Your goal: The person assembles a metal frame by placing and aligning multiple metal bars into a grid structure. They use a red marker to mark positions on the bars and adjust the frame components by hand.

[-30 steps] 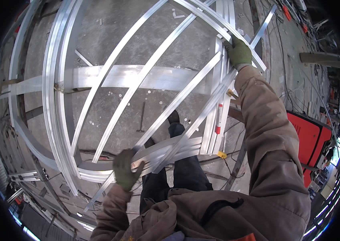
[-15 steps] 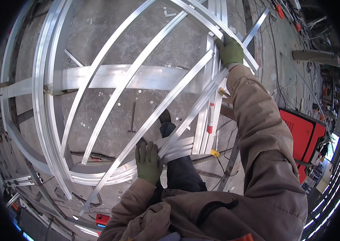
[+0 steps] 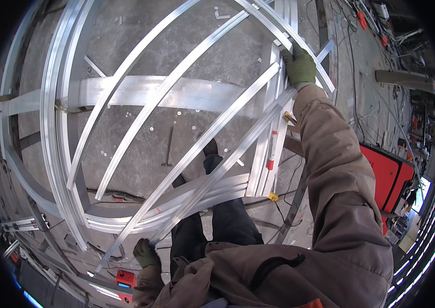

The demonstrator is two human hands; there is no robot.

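Note:
Both hands wear green work gloves. My left hand (image 3: 146,252) is closed at the near end of a slanting aluminium bar (image 3: 217,172), its fingertips partly hidden. That bar crosses over the curved near rail of an aluminium frame (image 3: 217,197) and runs up to the right. My right hand (image 3: 300,66), arm stretched forward, is closed round the crossing rail (image 3: 266,23) at the far right corner, its fingers partly out of sight. Another slanting bar (image 3: 202,143) lies beside the first. A red-and-white marker (image 3: 272,150) rests on the right-hand rails.
Two more slanting bars (image 3: 132,60) (image 3: 168,82) span the frame, over a wide crosspiece (image 3: 125,92). A T-shaped rod (image 3: 169,146) lies on the concrete floor. A red machine (image 3: 387,177) stands at right, a small red box (image 3: 126,282) at lower left. Cables trail along the floor.
My left hand has moved down and left, from lying flat with fingers extended to closed at the bar's end. That bar now reaches farther toward me. My right hand stays at the corner.

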